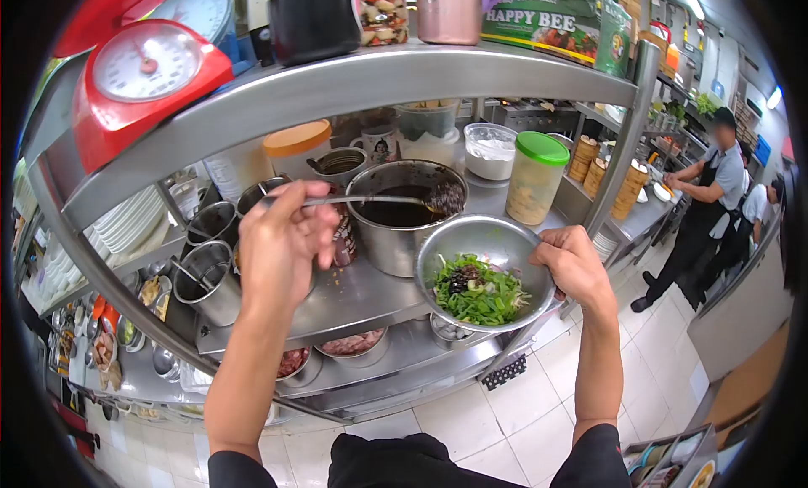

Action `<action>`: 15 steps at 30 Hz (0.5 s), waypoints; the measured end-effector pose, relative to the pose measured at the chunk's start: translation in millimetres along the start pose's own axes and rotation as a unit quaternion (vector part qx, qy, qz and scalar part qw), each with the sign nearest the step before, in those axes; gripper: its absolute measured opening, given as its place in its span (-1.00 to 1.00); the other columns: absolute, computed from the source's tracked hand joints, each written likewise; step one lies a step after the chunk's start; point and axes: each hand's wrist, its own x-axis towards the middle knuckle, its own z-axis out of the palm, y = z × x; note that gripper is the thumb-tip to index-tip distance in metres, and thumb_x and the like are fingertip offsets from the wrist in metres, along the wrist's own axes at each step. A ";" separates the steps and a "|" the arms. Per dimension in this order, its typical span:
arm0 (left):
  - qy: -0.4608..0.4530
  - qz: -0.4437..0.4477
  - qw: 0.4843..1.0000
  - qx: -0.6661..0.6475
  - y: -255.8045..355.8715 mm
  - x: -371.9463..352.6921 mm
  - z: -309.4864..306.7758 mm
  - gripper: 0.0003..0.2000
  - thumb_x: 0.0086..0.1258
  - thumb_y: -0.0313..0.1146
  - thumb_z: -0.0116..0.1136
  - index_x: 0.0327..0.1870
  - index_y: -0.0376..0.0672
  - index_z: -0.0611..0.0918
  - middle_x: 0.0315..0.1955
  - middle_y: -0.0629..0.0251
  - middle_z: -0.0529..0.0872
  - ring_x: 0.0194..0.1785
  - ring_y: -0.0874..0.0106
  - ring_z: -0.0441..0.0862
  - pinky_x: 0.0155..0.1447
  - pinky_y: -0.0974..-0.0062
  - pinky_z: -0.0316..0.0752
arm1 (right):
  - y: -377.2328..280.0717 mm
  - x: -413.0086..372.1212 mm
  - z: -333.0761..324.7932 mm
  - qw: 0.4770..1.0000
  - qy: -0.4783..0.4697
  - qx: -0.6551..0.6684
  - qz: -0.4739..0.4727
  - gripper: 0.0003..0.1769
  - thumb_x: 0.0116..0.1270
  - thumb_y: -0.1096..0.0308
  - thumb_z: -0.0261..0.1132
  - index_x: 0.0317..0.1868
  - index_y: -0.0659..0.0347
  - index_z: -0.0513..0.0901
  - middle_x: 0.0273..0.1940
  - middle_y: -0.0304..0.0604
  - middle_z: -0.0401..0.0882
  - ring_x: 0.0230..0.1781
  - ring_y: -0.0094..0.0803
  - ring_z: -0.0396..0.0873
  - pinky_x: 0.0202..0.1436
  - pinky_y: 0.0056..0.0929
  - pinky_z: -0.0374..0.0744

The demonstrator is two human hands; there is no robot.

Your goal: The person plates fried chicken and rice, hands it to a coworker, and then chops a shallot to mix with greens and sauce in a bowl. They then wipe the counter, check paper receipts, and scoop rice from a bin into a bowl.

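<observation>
Pinched in the fingers of my left hand (286,235) is the handle of a metal spoon (362,199). Its bowl carries a dark, clumpy sauce (446,198) over the right rim of a steel pot (391,240), which holds dark liquid (396,208). My right hand (576,265) grips the right rim of a metal mixing bowl (520,235), tilted towards me just in front of the pot. Chopped green leaves (480,298) lie in the bowl, with a dark dollop of sauce (465,277) on top.
A green-lidded tub (537,176) and a white tub (489,151) stand behind the bowl. Several steel pots, one with a utensil (206,277), sit left. The upper shelf edge (404,74) crosses above the pot; a red scale (147,75) rests there. A co-worker (715,185) stands far right.
</observation>
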 end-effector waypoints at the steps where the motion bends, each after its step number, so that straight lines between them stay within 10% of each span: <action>1: -0.027 0.027 0.999 0.012 2.2 -13.6 2.0 -0.77 0.37 -0.37 -0.08 -0.21 -0.40 0.50 -0.53 0.11 0.59 -0.64 0.46 0.48 -0.65 0.57 0.34 | 0.2 -0.2 0.1 1.000 0.004 0.002 0.005 -0.79 -0.01 0.43 0.14 -0.70 0.40 0.43 -0.81 -0.24 0.27 -0.85 -0.54 0.28 -0.76 -0.45 0.29; 5: -0.228 0.203 0.892 0.333 2.9 -71.3 0.5 -0.79 0.35 -0.46 -0.05 -0.31 -0.43 0.59 -0.57 0.13 0.61 -0.58 0.48 0.55 -0.54 0.59 0.43 | 0.3 -1.0 2.5 1.000 0.011 0.009 -0.008 -0.82 0.01 0.46 0.15 -0.67 0.38 0.49 -0.80 -0.28 0.32 -0.88 -0.59 0.24 -0.82 -0.53 0.23; 11: -0.258 0.368 0.816 0.364 5.1 -83.8 -5.8 -0.77 0.38 -0.46 -0.08 -0.32 -0.46 0.59 -0.55 0.13 0.62 -0.55 0.50 0.54 -0.51 0.57 0.44 | 0.5 -1.9 4.4 1.000 0.016 -0.010 -0.005 -0.79 -0.01 0.43 0.14 -0.63 0.45 0.47 -0.79 -0.15 0.31 -0.78 -0.50 0.32 -0.64 -0.41 0.34; 15: -0.068 0.239 0.950 0.190 -5.9 -77.0 -9.5 -0.74 0.45 -0.34 -0.13 -0.19 -0.41 0.52 -0.51 0.14 0.61 -0.60 0.53 0.47 -0.55 0.60 0.41 | 4.7 0.9 11.1 0.999 0.038 -0.015 -0.029 -0.78 -0.01 0.41 0.13 -0.62 0.45 0.49 -0.77 -0.12 0.34 -0.78 -0.49 0.31 -0.65 -0.42 0.32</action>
